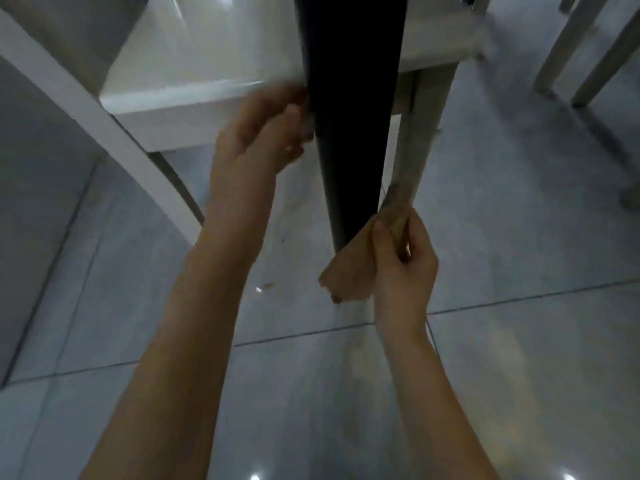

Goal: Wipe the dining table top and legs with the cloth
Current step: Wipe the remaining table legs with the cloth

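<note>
Wiping leg [349,116] low down, right grip [401,268] pinching cloth [346,271], left grip [263,133] curled on leg above; top out of view

Glossy grey floor tiles [519,341] with light glints, white chair [194,64] at left, more pale chair legs [568,53] upper right.

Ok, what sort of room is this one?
Probably a home dining area: a dark table leg stands beside a white chair, more chair legs behind, all on a glossy tiled floor.
</note>
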Demonstrator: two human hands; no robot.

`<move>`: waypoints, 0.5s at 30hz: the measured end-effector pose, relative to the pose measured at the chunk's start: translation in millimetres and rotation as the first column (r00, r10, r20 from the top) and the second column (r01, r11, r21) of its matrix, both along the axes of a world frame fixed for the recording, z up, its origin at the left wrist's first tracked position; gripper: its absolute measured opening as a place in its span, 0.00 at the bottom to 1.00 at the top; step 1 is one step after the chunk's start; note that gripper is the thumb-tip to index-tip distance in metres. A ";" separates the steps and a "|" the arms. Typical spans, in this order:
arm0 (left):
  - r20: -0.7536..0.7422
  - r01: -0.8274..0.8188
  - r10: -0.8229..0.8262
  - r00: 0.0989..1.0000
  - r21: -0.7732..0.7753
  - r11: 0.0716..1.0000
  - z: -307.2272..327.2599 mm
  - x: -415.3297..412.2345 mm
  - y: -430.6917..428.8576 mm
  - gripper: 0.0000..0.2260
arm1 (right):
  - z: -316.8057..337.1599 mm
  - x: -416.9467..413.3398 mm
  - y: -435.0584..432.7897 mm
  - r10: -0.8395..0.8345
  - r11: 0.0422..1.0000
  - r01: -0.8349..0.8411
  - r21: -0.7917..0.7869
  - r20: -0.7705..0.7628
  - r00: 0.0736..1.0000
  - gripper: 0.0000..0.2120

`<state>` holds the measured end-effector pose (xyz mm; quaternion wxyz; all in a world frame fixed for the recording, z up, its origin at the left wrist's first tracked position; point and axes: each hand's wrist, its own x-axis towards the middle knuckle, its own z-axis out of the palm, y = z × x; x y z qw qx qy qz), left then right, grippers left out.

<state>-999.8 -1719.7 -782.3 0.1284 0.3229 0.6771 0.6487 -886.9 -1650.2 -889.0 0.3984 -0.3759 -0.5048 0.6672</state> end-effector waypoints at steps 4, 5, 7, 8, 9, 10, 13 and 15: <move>0.273 -0.016 0.129 0.953 -0.383 0.924 -33.9 48.9 -58.5 0.08 | 29.5 59.4 -14.3 0.072 0.986 -0.051 -0.161 0.126 0.989 0.14; 0.326 -0.001 0.166 0.931 -0.451 0.892 -32.6 64.4 -77.8 0.09 | 43.8 75.6 -18.0 0.080 0.980 -0.048 -0.193 0.163 0.983 0.15; 0.397 0.014 0.256 0.881 -0.564 0.826 -9.1 99.6 -114.8 0.12 | 83.0 108.9 -25.3 0.098 0.966 -0.037 -0.254 0.231 0.968 0.15; 0.425 0.012 0.302 0.853 -0.594 0.804 11.2 117.4 -129.7 0.13 | 107.5 126.2 -27.7 0.104 0.963 -0.030 -0.268 0.269 0.958 0.15; 0.458 0.012 0.335 0.823 -0.604 0.797 36.7 134.8 -142.0 0.13 | 137.1 143.3 -29.2 0.113 0.963 -0.026 -0.270 0.314 0.943 0.14; 0.490 0.017 0.360 0.794 -0.610 0.792 66.1 150.9 -152.2 0.12 | 169.3 160.0 -30.2 0.124 0.964 -0.028 -0.266 0.354 0.927 0.13; 0.529 0.034 0.422 0.736 -0.651 0.758 172.9 193.6 -178.1 0.08 | 283.9 201.7 -30.9 0.168 0.965 -0.058 -0.255 0.438 0.883 0.13; 0.537 0.049 0.411 0.737 -0.649 0.759 252.3 209.6 -188.4 0.07 | 365.9 222.3 -29.4 0.145 0.972 -0.036 -0.231 0.476 0.867 0.14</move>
